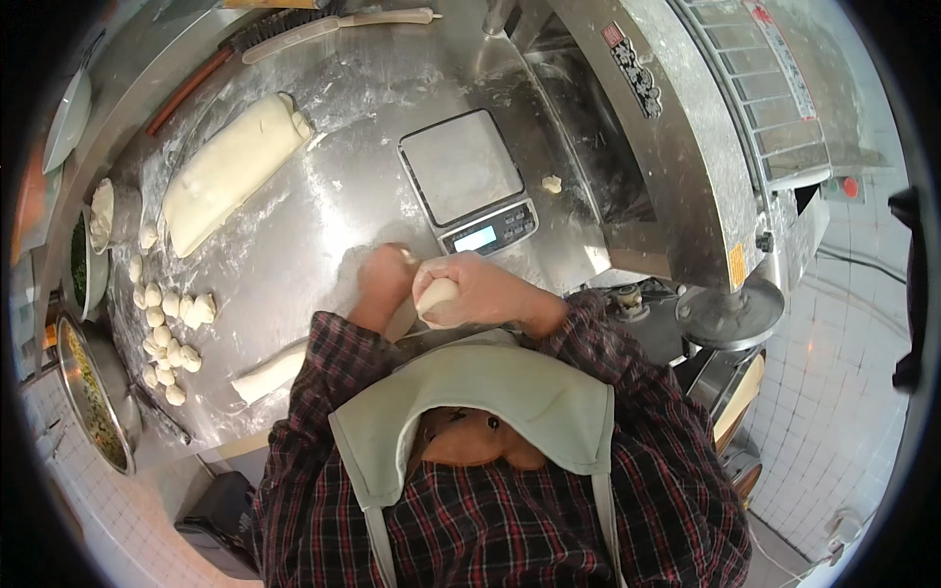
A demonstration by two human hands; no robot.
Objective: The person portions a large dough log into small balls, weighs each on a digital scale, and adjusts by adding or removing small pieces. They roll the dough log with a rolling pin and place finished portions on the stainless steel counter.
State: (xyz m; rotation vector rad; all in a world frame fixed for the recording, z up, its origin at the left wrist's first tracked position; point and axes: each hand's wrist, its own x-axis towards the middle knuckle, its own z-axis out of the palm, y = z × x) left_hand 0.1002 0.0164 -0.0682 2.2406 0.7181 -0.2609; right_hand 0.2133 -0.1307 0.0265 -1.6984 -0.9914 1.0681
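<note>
My right hand (485,288) is wrapped around a lump of white dough (439,300), whose rounded end shows between thumb and fingers. Close to its left is my left hand (384,283), curled and blurred by motion; a pale speck shows at its fingertips, and whether it grips anything is unclear. A dough rope (272,373) lies along the near edge, partly hidden by my left sleeve. Just beyond my hands sits a digital kitchen scale (463,165), its display lit and its plate bare. Several small dough pieces (170,353) are clustered at the left.
A large folded dough slab (228,173) rests on the floured steel table (345,169). Bowls of filling (99,397) and greens (81,257) line the left edge. A bench brush (338,31) lies at the back. On the right stands a steel machine (684,169); a dough scrap (551,184) lies near it.
</note>
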